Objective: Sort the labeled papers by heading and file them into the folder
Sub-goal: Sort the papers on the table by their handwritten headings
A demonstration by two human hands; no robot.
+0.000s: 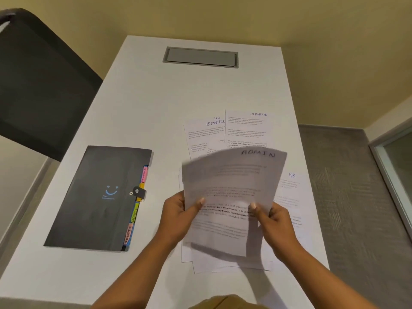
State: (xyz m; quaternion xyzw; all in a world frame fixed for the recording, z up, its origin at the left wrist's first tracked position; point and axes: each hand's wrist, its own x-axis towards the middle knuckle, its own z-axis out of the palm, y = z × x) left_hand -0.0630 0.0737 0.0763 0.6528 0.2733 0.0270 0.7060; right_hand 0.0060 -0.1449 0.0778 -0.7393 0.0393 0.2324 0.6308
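Both hands hold a sheet headed ADMIN (231,181) lifted above the table, its top curling away from me. My left hand (178,215) grips its lower left edge and my right hand (272,221) its lower right edge. Under it lie more printed papers: one headed SPORTS (247,128) at the back, one marked HR and SPORTS (204,134) to its left, one headed HR (289,192) at the right. The black folder (100,197) lies closed at the left, with coloured index tabs (138,208) along its right edge.
The white table (156,97) has a grey cable hatch (200,57) at the back. A dark chair back (38,85) stands at the far left. Grey carpet (347,186) lies to the right of the table.
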